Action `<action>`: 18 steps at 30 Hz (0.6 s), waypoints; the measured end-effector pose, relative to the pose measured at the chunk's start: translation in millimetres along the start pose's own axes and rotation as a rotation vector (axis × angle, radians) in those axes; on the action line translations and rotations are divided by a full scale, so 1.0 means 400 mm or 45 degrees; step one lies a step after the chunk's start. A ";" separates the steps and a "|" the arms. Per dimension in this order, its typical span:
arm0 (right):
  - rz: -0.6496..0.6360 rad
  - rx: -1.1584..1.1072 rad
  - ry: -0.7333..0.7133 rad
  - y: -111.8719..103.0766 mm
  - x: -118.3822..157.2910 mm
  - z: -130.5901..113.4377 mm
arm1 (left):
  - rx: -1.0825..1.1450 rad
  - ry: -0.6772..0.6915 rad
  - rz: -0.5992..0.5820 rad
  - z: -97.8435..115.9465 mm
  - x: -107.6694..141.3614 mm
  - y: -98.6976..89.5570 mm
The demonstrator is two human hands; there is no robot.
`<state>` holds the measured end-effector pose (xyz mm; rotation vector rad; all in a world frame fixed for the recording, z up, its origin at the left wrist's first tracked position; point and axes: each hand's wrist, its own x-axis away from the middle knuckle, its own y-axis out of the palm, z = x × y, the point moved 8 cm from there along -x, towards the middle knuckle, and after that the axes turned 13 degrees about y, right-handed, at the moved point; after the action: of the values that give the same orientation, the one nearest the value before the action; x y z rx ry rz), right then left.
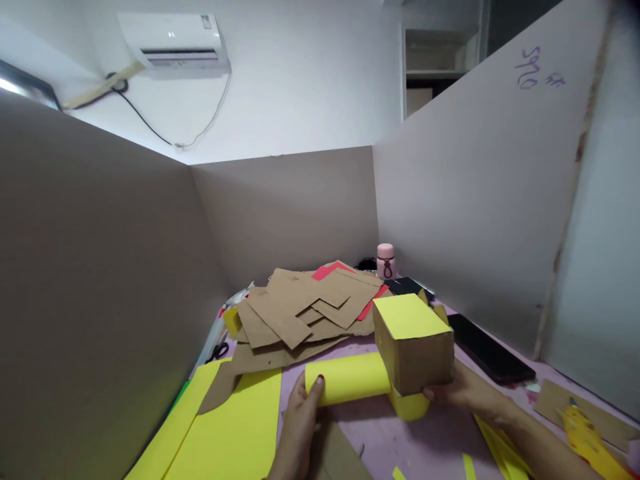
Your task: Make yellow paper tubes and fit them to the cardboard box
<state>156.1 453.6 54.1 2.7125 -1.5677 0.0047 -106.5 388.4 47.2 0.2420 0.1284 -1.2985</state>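
Observation:
My left hand (301,417) is closed around the near end of a yellow paper tube (350,378), its thumb lying on top. The tube lies sideways, and its far end meets a brown cardboard box (420,360) with a yellow paper top (411,316). My right hand (453,387) grips this box from its right side and underneath, so part of the hand is hidden. A rounded yellow piece (411,405) shows below the box. Whether tube and box are joined cannot be made out. Pointed brown flaps (440,312) stick up behind the box.
A pile of cardboard pieces (300,300) covers the back. Yellow sheets (230,427) lie at left, near black-handled scissors (219,351). At right are a black phone (490,348) and a yellow glue gun (590,440). A pink bottle (386,262) stands behind. Grey partitions (285,213) enclose the table.

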 end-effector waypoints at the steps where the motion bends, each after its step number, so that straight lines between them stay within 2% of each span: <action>1: 0.001 0.009 0.002 -0.001 0.000 0.002 | 0.005 -0.002 0.002 -0.002 0.001 -0.001; 9: -0.022 0.011 0.028 -0.009 -0.006 0.029 | 0.021 0.010 0.013 -0.003 -0.001 -0.001; 18: -0.008 0.030 0.004 -0.010 -0.008 0.034 | 0.114 -0.019 0.032 -0.019 -0.009 -0.002</action>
<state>157.8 458.3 40.6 2.7336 -1.5684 0.0278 -108.0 393.3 40.5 0.3092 0.0541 -1.2822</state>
